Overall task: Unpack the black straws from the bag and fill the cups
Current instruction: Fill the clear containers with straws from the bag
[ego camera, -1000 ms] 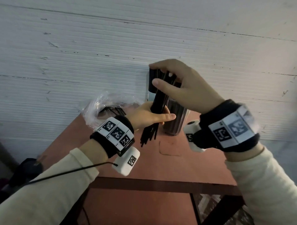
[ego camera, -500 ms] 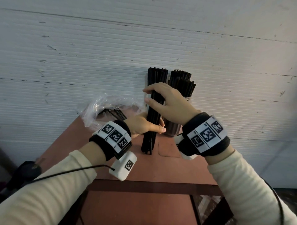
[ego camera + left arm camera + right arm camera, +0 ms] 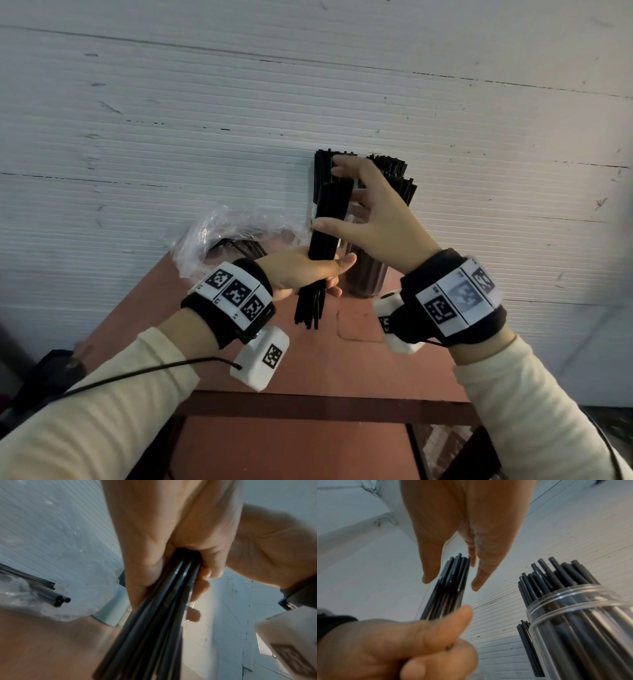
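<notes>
My left hand point(image 3: 322, 274) grips a bundle of black straws point(image 3: 330, 222) around its lower half and holds it nearly upright over the red table point(image 3: 308, 370). The right hand point(image 3: 334, 197) is open, its thumb and straight fingers spread on either side of the bundle's top point(image 3: 453, 580). Right of the bundle stands a clear cup point(image 3: 366, 277) packed with straws point(image 3: 556, 577). A second upright cluster of straws point(image 3: 322, 164) rises behind the bundle; its cup is mostly hidden. The left wrist view shows my fingers point(image 3: 197, 588) wrapped round the straws point(image 3: 154, 628).
A crumpled clear plastic bag point(image 3: 219, 233) lies at the table's back left with a few straws point(image 3: 60, 600) inside. A white ribbed wall point(image 3: 308, 102) runs directly behind the cups. The table's front edge point(image 3: 308, 407) is a dark rail.
A second ago my right hand capped the bundle's top, then wrapped round its middle. Now it has let go and spread open near the top. The left hand keeps its grip.
</notes>
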Demonstrator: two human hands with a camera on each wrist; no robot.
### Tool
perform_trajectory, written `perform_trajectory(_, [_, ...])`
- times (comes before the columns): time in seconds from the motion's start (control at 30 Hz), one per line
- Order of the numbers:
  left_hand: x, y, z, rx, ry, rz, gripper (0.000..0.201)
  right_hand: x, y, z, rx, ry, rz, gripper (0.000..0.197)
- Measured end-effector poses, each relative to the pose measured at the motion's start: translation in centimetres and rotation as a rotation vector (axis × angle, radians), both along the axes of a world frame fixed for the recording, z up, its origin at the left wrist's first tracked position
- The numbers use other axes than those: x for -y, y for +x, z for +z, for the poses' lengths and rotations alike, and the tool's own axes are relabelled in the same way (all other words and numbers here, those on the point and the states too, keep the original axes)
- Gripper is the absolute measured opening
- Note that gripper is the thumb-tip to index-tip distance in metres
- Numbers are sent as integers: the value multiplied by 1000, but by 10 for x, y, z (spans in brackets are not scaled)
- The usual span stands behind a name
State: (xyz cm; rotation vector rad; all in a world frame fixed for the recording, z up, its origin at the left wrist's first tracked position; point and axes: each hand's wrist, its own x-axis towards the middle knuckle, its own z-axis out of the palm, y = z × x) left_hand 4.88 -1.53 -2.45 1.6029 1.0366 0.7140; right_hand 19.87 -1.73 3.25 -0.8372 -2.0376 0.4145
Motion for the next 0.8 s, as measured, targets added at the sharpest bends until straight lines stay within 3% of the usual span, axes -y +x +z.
perform_trajectory(0.1, [6, -1, 15, -22, 107, -82, 40, 4, 5, 2, -26, -108, -31, 76])
perform_trajectory(0.17, [10, 1, 23, -92, 179, -157, 26, 5, 7, 1, 82, -146, 9, 59])
perform_trajectory(0.27, [17, 7, 27, -50, 122, -268, 14, 8, 7, -1, 148, -266, 156, 31])
perform_trajectory(0.37, [18, 15, 27, -70, 139, -329, 36, 10, 11, -2, 142, -228, 181, 12])
perform_trajectory(0.47, [15, 22, 30, -43, 194, -256, 13, 9, 19, 6, 120, -165, 123, 11])
perform_trajectory(0.6, [-8, 33, 29, 26, 218, 24, 84, 0, 43, 32, -29, -99, 19, 12])
perform_trajectory(0.7, [-24, 41, 28, 60, 255, 286, 107, -12, 64, 55, -173, -24, -85, 14])
perform_trajectory(0.8, [-39, 50, 27, -1, 321, 332, 130, -22, 79, 73, -285, 9, -153, 19])
